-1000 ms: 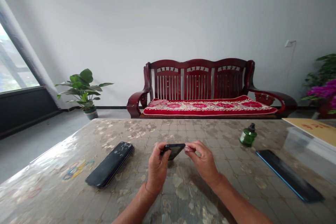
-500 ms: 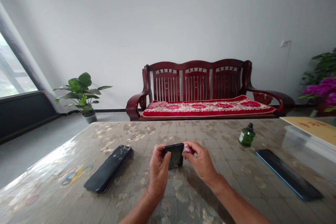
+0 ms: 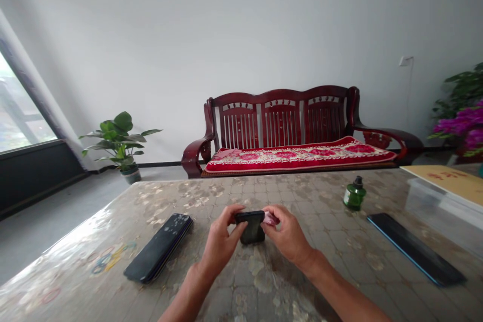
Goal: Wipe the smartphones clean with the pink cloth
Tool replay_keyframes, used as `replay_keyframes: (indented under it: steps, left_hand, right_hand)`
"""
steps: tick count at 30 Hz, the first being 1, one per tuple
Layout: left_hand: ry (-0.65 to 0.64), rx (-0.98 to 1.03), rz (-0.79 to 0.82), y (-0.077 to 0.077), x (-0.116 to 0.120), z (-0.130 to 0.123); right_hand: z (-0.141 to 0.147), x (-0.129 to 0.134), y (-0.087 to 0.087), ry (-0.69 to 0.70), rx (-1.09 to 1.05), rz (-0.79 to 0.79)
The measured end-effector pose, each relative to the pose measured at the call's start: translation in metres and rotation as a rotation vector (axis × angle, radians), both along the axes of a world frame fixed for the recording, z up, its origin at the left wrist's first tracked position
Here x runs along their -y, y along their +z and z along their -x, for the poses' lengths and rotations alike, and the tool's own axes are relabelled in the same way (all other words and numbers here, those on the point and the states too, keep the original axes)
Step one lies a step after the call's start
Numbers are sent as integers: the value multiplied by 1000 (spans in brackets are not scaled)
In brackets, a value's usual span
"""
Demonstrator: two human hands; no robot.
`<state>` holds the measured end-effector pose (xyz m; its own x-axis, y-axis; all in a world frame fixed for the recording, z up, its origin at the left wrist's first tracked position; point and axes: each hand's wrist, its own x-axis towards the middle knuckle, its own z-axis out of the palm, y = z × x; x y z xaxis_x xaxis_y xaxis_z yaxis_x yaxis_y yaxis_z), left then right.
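I hold a black phone between both hands, just above the patterned table. My left hand grips its left edge with thumb and fingers. My right hand holds its right edge and pinches a small pink item against it. The phone's dark face tilts toward me.
A second dark phone lies to the left, a third one to the right. A small green bottle stands at the back right, near a clear box with a yellow lid. Coloured rubber bands lie far left. A wooden bench stands behind.
The phone has tipped from lying nearly flat to facing me more upright. Both hands stayed on it and shifted slightly; the view tilted up a little.
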<state>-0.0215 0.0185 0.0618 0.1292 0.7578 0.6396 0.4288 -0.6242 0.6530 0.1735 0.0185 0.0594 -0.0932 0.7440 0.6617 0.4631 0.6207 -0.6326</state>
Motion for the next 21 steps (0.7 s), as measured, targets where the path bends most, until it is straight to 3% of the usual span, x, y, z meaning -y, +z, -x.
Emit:
replay_keyframes:
  steps: [3,7,11,21]
  left_hand:
    - [-137,-367,5,32,9,13]
    - [-47,-647,-57,51,19,12]
    - [60,-729,-187,41,18,4]
    - [124,-311,-113,-6,22,-7]
  right_hand:
    - [2,4,7,3,57,-50]
    - [5,9,11,43,98,-82]
    - [6,11,9,60,130,-120]
    - [4,15,16,-11,251,-301]
